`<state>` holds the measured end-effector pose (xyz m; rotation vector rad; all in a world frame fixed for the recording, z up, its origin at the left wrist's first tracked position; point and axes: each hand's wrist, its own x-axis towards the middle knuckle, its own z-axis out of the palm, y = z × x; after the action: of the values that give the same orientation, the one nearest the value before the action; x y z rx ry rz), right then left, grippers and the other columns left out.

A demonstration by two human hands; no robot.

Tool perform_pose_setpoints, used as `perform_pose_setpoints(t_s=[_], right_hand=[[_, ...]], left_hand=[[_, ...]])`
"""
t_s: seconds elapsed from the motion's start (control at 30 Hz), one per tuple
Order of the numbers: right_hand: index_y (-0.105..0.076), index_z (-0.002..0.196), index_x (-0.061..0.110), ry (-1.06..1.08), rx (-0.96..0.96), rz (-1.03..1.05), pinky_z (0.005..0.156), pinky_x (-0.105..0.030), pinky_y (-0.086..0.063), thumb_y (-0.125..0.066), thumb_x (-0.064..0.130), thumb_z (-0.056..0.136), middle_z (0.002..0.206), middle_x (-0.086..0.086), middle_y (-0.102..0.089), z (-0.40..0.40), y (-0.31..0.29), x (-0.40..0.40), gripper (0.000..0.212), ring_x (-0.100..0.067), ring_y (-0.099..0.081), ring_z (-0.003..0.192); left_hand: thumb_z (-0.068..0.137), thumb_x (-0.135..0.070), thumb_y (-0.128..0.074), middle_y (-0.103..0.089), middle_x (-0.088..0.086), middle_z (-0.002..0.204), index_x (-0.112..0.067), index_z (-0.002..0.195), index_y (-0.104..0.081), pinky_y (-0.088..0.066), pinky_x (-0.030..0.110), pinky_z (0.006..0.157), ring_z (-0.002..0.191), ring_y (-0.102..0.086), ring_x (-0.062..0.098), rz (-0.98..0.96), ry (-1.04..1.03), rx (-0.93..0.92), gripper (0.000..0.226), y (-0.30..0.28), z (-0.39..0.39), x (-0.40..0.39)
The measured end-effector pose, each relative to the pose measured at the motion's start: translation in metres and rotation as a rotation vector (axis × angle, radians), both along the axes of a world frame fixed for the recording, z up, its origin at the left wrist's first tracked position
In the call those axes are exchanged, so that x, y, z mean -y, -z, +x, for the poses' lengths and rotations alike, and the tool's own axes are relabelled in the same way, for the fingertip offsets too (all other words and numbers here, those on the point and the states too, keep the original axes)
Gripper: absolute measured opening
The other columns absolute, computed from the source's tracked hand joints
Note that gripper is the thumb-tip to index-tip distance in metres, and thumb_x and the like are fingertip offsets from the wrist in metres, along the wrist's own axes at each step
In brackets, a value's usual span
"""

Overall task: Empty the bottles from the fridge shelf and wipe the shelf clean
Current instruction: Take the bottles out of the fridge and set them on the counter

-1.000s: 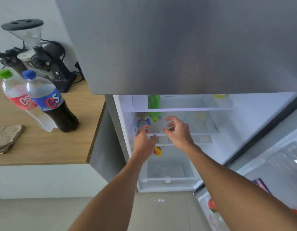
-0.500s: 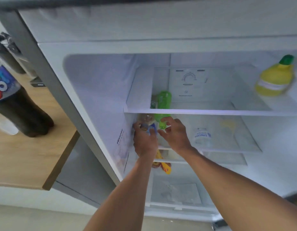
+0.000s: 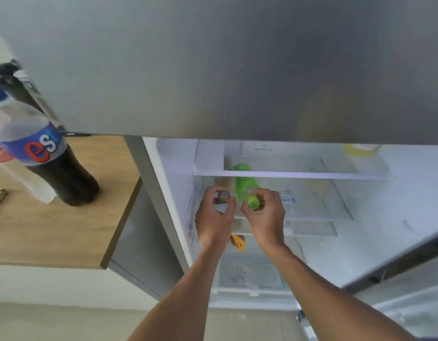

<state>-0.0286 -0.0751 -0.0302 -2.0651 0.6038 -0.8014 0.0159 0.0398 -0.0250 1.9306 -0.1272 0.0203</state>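
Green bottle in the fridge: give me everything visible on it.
The green bottle looks like translucent bright-green plastic with a green cap facing the camera and a faint printed mark on its body. It is tilted with the cap end toward the fridge opening, over the middle glass shelf. The right hand grips its cap end, fingers wrapped around it. Its rear part shows through the shelf above. Motion blur hides finer detail.

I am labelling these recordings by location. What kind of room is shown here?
Most likely a home kitchen. An open fridge holds a green bottle on a glass shelf, and beside it a wooden counter carries a cola bottle.
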Motion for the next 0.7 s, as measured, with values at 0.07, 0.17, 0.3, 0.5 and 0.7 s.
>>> perform_pose_setpoints(t_s=[0.07,0.17,0.3,0.5,0.7], right_hand=[[-0.068,0.101,0.018,0.031,0.011,-0.032,0.069,-0.008,-0.046,-0.083,0.015,0.074,0.095,0.001,-0.058,-0.015,-0.019,-0.011,0.03,-0.007,-0.059,0.077],[-0.07,0.097,0.018,0.07,-0.001,-0.077,0.068,-0.003,-0.041,-0.083,0.015,0.073,0.092,0.0,-0.059,-0.039,-0.051,-0.028,0.027,-0.004,-0.058,0.074],[-0.075,0.097,0.019,0.125,-0.112,-0.12,0.075,-0.02,-0.043,-0.083,0.017,0.07,0.093,-0.007,-0.063,-0.068,-0.099,-0.05,0.029,-0.019,-0.063,0.079],[-0.075,0.075,0.02,-0.031,-0.447,-0.136,0.059,-0.019,-0.044,-0.08,0.027,0.064,0.07,0.003,-0.071,-0.115,-0.177,-0.106,0.014,-0.017,-0.066,0.07],[-0.077,0.076,0.021,-0.335,-0.62,-0.195,0.056,-0.02,-0.048,-0.078,0.026,0.065,0.068,0.004,-0.074,-0.116,-0.269,-0.208,0.012,-0.011,-0.064,0.061]], left_hand=[[0.089,-0.05,-0.07,-0.066,-0.021,0.095,-0.045,0.106,-0.052,-0.047,0.023,0.065,0.07,-0.063,0.003,0.041,0.035,0.027,0.026,-0.02,-0.016,-0.013],[0.093,-0.048,-0.064,-0.07,-0.014,0.105,-0.038,0.111,-0.048,-0.055,0.036,0.075,0.085,-0.069,0.017,0.142,0.094,0.132,0.027,-0.045,-0.035,-0.032],[0.099,-0.051,-0.05,-0.066,0.001,0.116,-0.024,0.118,-0.048,-0.053,0.042,0.073,0.093,-0.069,0.033,0.379,0.231,0.185,0.033,-0.092,-0.058,-0.062],[0.099,-0.052,-0.042,-0.067,0.01,0.121,-0.017,0.119,-0.044,-0.044,0.043,0.08,0.106,-0.066,0.04,0.633,0.442,0.143,0.041,-0.155,-0.083,-0.147],[0.093,-0.059,-0.049,-0.071,0.014,0.119,-0.019,0.121,-0.054,-0.052,0.045,0.086,0.106,-0.067,0.039,0.737,0.501,0.211,0.049,-0.216,-0.064,-0.266]])
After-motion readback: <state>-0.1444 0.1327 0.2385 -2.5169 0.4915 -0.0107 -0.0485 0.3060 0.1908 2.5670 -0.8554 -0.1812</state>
